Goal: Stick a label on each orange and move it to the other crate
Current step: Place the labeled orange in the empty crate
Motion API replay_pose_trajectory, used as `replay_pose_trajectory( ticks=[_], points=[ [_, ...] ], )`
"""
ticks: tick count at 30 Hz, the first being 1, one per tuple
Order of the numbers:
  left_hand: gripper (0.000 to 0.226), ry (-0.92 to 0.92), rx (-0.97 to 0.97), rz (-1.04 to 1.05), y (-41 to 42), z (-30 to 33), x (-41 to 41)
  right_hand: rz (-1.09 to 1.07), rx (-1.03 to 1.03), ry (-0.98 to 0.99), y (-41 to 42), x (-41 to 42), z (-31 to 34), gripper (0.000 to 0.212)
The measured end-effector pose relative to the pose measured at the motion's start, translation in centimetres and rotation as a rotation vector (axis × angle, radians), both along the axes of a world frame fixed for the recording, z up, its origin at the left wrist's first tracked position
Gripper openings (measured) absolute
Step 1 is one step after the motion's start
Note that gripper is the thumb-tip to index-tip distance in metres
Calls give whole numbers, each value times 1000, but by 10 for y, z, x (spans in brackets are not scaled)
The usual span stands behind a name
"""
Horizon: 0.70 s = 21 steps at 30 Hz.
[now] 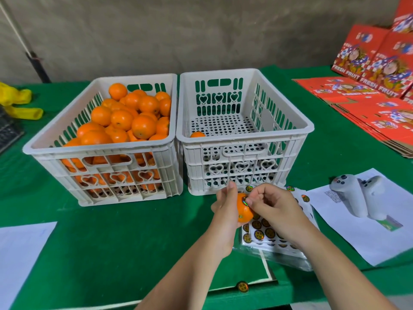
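My left hand (224, 204) grips an orange (242, 211) in front of the right crate (245, 139). A round shiny label (244, 200) lies on the orange's top, and my right hand (272, 203) pinches it there with thumb and fingertips. Beneath my hands lies the label sheet (266, 233) with rows of dark round stickers. The left crate (100, 151) is heaped with several oranges (125, 117). One orange (197, 134) lies in the right crate's near left corner.
Two white controllers (357, 196) rest on a paper at the right. Red fruit boxes (375, 63) and flat cartons are stacked far right. A loose sticker (243, 286) sits at the table's near edge. White paper (20, 249) lies at left, yellow plastic (20, 104) far left.
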<state>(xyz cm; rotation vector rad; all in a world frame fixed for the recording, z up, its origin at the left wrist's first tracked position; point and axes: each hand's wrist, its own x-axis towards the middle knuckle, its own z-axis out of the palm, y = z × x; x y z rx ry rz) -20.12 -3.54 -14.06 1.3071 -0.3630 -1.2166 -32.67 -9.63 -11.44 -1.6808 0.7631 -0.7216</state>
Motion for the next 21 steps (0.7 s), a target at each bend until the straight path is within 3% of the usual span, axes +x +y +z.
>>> replay_pose_trajectory(
  ticks=[5, 8, 11, 14, 21],
  points=[
    [88, -52, -127, -109, 12, 2, 2, 66, 144, 55, -6, -1, 8, 17],
    [72, -89, -197, -182, 16, 2, 5, 58, 332, 119, -5, -2, 11, 29],
    [62, -64, -258, -218, 19, 5, 8, 113, 508, 35, 1, -2, 16, 35],
    [62, -25, -341, -252, 22, 10, 16, 130, 526, -63, 6, -1, 22, 43],
    [56, -43, -449, -312, 28, 32, 38, 86, 479, -195, 20, 13, 40, 36]
  ],
)
